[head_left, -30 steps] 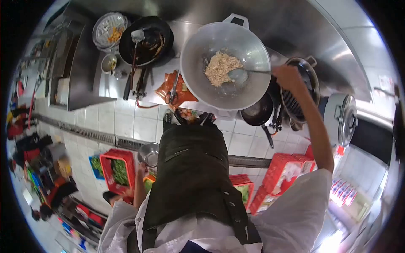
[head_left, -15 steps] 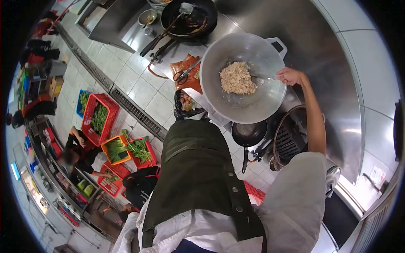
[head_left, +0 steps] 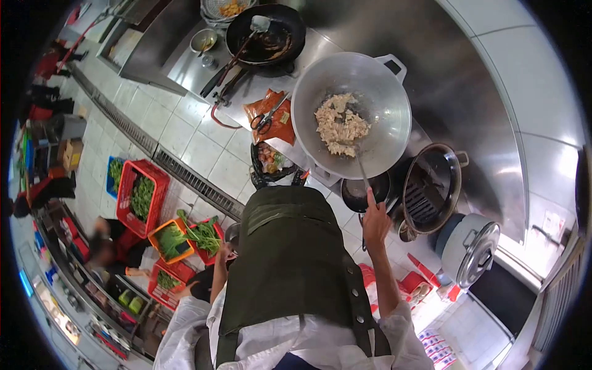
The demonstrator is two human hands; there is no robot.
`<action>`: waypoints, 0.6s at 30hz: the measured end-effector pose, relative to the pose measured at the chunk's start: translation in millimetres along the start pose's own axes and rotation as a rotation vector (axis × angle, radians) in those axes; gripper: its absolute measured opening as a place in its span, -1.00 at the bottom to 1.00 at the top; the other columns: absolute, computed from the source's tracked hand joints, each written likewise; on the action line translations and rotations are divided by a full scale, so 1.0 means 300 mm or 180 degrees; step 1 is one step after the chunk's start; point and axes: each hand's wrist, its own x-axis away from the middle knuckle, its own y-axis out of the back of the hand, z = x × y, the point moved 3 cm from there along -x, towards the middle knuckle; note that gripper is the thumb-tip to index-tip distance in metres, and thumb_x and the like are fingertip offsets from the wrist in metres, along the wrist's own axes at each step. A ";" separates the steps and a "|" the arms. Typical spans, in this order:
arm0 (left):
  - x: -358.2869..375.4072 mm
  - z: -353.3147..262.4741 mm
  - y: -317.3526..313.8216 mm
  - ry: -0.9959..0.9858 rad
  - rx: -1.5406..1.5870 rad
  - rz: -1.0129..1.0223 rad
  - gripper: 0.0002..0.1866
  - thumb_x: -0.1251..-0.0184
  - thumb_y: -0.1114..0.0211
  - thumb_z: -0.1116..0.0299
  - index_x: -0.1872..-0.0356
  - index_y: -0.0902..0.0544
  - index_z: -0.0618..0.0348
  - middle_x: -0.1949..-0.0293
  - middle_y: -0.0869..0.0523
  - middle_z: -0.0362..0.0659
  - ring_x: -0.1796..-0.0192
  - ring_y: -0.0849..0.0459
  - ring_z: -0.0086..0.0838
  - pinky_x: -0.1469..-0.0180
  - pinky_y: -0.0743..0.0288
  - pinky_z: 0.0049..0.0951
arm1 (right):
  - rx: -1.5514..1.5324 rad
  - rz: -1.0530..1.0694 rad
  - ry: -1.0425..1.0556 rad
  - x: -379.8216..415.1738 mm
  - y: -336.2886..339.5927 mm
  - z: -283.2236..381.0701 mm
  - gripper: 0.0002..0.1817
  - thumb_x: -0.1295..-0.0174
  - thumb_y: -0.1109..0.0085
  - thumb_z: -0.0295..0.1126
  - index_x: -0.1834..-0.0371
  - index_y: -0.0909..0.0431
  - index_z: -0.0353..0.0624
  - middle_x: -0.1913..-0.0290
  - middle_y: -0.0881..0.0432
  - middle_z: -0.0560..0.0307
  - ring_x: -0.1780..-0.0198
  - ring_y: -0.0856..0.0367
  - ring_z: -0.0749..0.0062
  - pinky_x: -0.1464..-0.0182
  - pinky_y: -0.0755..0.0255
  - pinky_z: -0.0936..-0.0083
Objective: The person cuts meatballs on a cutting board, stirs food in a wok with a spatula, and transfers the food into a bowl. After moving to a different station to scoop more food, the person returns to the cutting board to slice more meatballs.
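My right hand point(head_left: 375, 221) is closed round the handle of a metal spatula point(head_left: 362, 168), whose blade reaches into the near side of a large silver wok point(head_left: 391, 114). Pale shredded food point(head_left: 339, 126) lies in the wok, spread in a loose ring with a gap in its middle. Low at my left side, my left hand point(head_left: 226, 252) is partly hidden by the apron. It appears closed on the edge of a round metal bowl point(head_left: 232, 233), of which only part shows.
A dark wok point(head_left: 290, 28) with a ladle stands at the back left. Scissors point(head_left: 264, 120) lie on an orange-red packet point(head_left: 280, 126). Right of me are a big pot point(head_left: 459, 185) and a lidded pot point(head_left: 459, 253). Left, people sit by vegetable crates point(head_left: 161, 179).
My right hand has moved from the wok's right rim to its near side, swinging the spatula round. The food has spread and opened up. My left hand and the bowl have come into view.
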 end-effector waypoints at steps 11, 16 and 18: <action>-0.364 -0.556 0.229 -0.1083 0.0381 -0.0589 -0.23 -0.18 -0.12 0.32 -0.46 -0.10 0.14 0.23 -0.59 -0.01 0.39 -0.59 -0.34 0.36 -0.70 -0.16 | -0.0823 -0.0057 -0.0377 0.109 0.175 0.190 -0.60 -0.35 -0.16 -0.30 -0.25 -0.61 0.19 0.32 -0.61 -0.03 0.39 -0.69 0.05 0.38 -0.57 0.18; -0.310 -0.609 0.136 -0.0886 0.0764 -0.0087 -0.43 -0.22 -0.10 0.26 -0.25 -0.18 0.04 0.28 -0.52 -0.16 0.42 -0.52 -0.48 0.37 -0.67 -0.29 | -0.0601 -0.0086 -0.0373 -0.120 0.043 0.264 -0.65 -0.41 -0.07 -0.21 -0.22 -0.62 0.10 0.36 -0.63 -0.12 0.35 -0.71 -0.09 0.32 -0.59 0.10; -0.212 -0.587 0.076 -0.0865 0.0759 -0.0117 -0.53 -0.23 -0.09 0.25 -0.15 -0.25 0.08 0.38 -0.51 -0.19 0.45 -0.52 -0.51 0.39 -0.64 -0.42 | -0.0666 -0.0288 -0.0144 -0.214 0.030 0.184 -0.67 -0.41 -0.05 -0.20 -0.16 -0.66 0.08 0.36 -0.65 -0.16 0.31 -0.71 -0.15 0.26 -0.60 0.05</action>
